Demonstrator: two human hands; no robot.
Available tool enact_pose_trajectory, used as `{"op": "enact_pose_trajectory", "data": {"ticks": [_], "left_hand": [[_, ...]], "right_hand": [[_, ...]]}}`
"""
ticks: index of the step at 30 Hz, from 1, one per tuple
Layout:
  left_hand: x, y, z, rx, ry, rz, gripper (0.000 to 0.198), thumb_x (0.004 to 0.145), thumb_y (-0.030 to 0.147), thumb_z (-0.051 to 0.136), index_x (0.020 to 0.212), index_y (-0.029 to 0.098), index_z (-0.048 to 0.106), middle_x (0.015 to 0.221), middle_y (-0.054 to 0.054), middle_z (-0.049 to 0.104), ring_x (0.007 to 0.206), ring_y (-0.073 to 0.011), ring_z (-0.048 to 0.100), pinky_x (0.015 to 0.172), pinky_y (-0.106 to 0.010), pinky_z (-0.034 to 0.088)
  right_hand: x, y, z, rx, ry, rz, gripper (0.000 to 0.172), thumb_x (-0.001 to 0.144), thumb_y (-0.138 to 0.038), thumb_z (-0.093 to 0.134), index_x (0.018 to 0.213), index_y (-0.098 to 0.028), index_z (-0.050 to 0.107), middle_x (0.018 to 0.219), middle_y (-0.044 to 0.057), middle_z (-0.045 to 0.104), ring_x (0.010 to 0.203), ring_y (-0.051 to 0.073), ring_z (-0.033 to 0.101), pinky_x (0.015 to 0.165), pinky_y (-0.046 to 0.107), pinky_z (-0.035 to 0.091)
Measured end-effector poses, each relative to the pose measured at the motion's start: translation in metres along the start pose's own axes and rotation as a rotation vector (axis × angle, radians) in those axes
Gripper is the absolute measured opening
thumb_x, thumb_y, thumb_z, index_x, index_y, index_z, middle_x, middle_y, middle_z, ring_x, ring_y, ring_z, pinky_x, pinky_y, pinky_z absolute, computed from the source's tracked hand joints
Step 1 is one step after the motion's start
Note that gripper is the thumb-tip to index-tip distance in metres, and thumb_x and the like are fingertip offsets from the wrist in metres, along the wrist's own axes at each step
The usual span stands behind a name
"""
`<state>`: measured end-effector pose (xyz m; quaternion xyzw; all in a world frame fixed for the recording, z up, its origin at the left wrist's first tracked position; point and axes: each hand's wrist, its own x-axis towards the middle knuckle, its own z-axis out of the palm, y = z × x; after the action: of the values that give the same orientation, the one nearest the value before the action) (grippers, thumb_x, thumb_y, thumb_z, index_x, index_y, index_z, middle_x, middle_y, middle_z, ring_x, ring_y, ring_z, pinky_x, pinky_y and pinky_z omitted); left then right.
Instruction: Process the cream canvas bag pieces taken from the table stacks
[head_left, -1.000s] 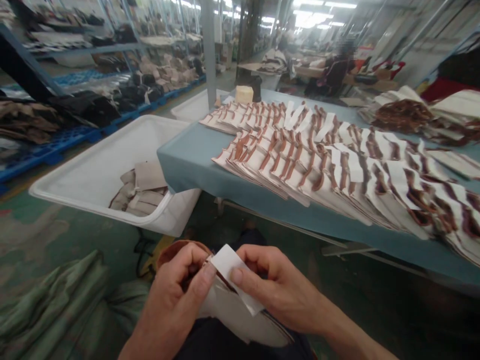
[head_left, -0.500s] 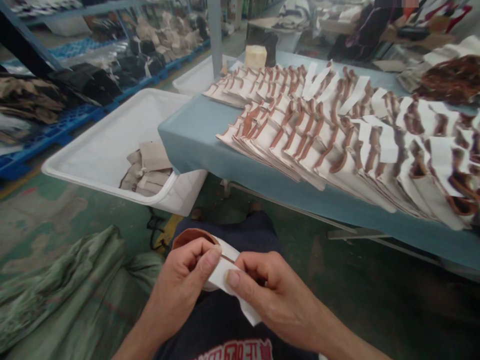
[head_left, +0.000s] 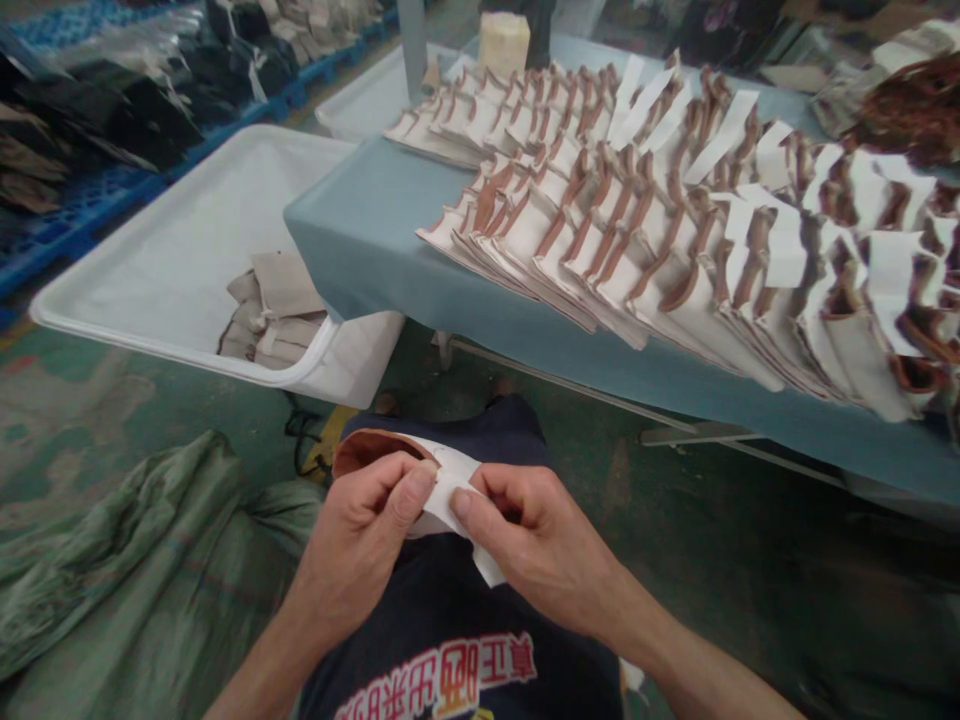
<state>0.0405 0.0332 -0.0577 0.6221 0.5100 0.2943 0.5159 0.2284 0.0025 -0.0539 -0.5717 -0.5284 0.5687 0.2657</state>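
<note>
Over my lap I hold a curved piece with a brown inner face and a white strip along it. My left hand pinches its edge between thumb and forefinger. Closed on the white strip, my right hand sits just to the right, a small gap between the two thumbs. The strip's lower end hangs below my right thumb. My fingers hide part of the piece.
A blue-covered table ahead bears rows of white and brown pieces. Left of it stands a white bin with grey-beige bundles. Green sacking lies at the lower left; blue pallets stand beyond.
The view has tilted down, so the table and bin appear higher. Both hands keep their pinch; the thin brown line seen between them on the strip no longer shows.
</note>
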Motion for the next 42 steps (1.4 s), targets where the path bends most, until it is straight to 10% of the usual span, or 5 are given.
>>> {"op": "enact_pose_trajectory", "data": {"ticks": [11, 21, 34, 42], "left_hand": [[-0.003, -0.014, -0.002, -0.173, -0.035, -0.055, 0.077, 0.104, 0.081, 0.047, 0.076, 0.016, 0.077, 0.071, -0.005, 0.070, 0.071, -0.0202, 0.066, 0.068, -0.028, 0.054], [-0.001, -0.007, -0.003, -0.046, -0.054, -0.022, 0.025, 0.092, 0.034, 0.070, 0.072, 0.019, 0.070, 0.061, 0.003, 0.065, 0.052, -0.0107, 0.053, 0.049, -0.019, 0.040], [-0.010, -0.027, -0.013, -0.163, -0.097, -0.046, 0.068, 0.109, 0.073, 0.047, 0.087, 0.017, 0.079, 0.078, -0.003, 0.072, 0.072, -0.0186, 0.064, 0.068, -0.027, 0.050], [-0.009, -0.034, -0.015, -0.187, -0.143, -0.042, 0.060, 0.109, 0.068, 0.052, 0.087, 0.017, 0.075, 0.078, -0.002, 0.069, 0.071, -0.0178, 0.058, 0.066, -0.027, 0.046]], "right_hand": [[0.005, 0.005, 0.004, 0.051, -0.002, 0.007, 0.039, 0.094, -0.049, 0.052, 0.066, -0.023, 0.048, 0.059, -0.004, 0.045, 0.054, 0.011, 0.038, 0.049, 0.025, 0.025], [0.008, 0.007, 0.002, 0.166, -0.095, 0.032, 0.040, 0.094, -0.053, 0.055, 0.068, -0.023, 0.048, 0.059, -0.005, 0.043, 0.053, 0.009, 0.036, 0.046, 0.022, 0.026], [0.008, 0.010, 0.009, 0.242, -0.139, 0.058, 0.039, 0.097, -0.051, 0.058, 0.071, -0.023, 0.050, 0.060, -0.006, 0.043, 0.052, 0.008, 0.036, 0.045, 0.022, 0.026], [0.010, 0.013, 0.008, 0.266, -0.193, 0.066, 0.042, 0.098, -0.054, 0.061, 0.073, -0.022, 0.051, 0.063, -0.006, 0.043, 0.053, 0.008, 0.034, 0.047, 0.022, 0.025]]}}
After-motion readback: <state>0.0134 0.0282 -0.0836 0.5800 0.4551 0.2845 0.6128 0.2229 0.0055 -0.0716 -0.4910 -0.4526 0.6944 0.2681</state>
